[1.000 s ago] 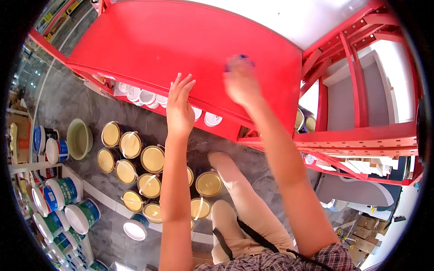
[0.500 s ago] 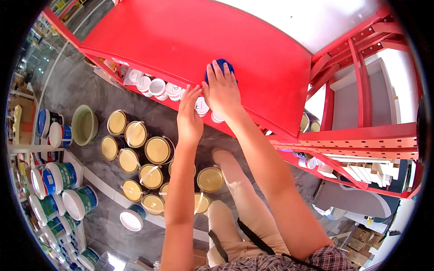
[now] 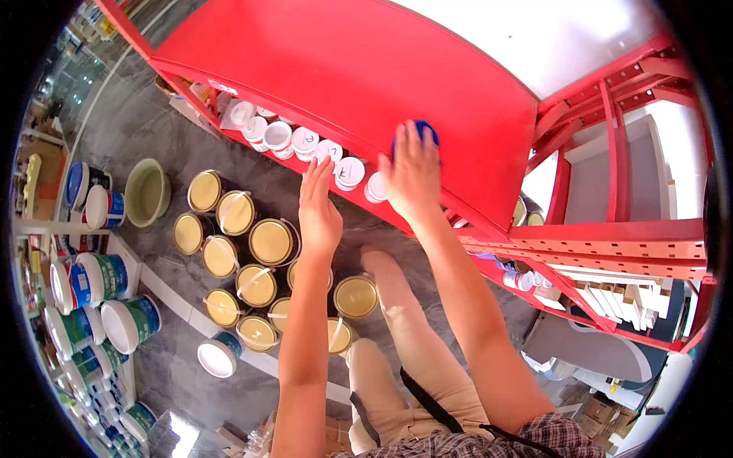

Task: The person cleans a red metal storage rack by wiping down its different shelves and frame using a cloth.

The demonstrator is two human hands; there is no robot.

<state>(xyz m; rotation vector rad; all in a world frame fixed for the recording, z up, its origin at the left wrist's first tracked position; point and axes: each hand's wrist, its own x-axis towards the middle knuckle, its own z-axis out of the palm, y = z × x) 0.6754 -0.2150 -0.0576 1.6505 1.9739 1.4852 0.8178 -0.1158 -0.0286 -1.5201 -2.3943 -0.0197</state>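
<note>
My right hand (image 3: 413, 174) presses a bunched blue cloth (image 3: 427, 133) against the top of the red shelf (image 3: 336, 80), near its front edge. The fingers lie over the cloth and hide most of it. My left hand (image 3: 319, 210) is held out in front of that edge with its fingers stretched and nothing in them. Below the shelf top, close to both hands, white-lidded tubs (image 3: 350, 172) stand in a row on a lower level, some with letters written on the lids.
Several gold-lidded cans (image 3: 271, 242) crowd the floor left of my legs. A green bucket (image 3: 147, 192) and stacked white-lidded pails (image 3: 130, 324) stand farther left. On the right rise the rack's red perforated posts (image 3: 611, 238).
My right hand has slid the blue cloth rightward along the shelf top. My left hand stays by the front edge, now farther from the right hand. The view has shifted slightly.
</note>
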